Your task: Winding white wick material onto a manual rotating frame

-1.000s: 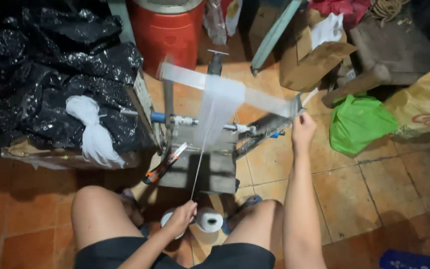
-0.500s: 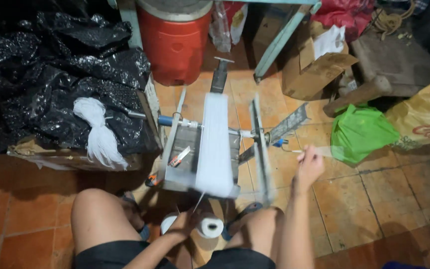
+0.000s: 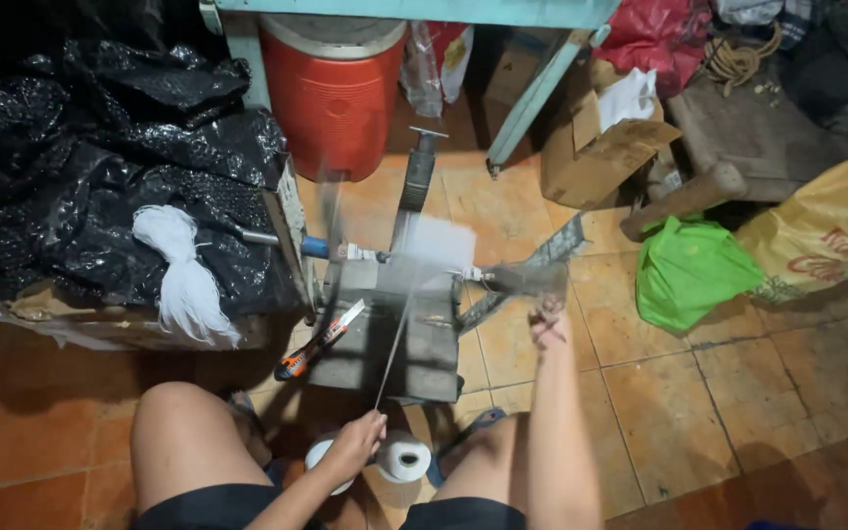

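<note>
Spinning on, reel (image 3: 424,260) blurs; left hand (image 3: 357,444) pinches thread (image 3: 392,348) running away; right hand (image 3: 548,320) grips crank.

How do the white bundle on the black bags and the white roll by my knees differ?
The white bundle is loose strands, tied at the top, draped over the black plastic bags; the white roll is tightly wound with a hollow core, down between the knees. The bundle hangs long; the roll is compact. Both are white.
</note>
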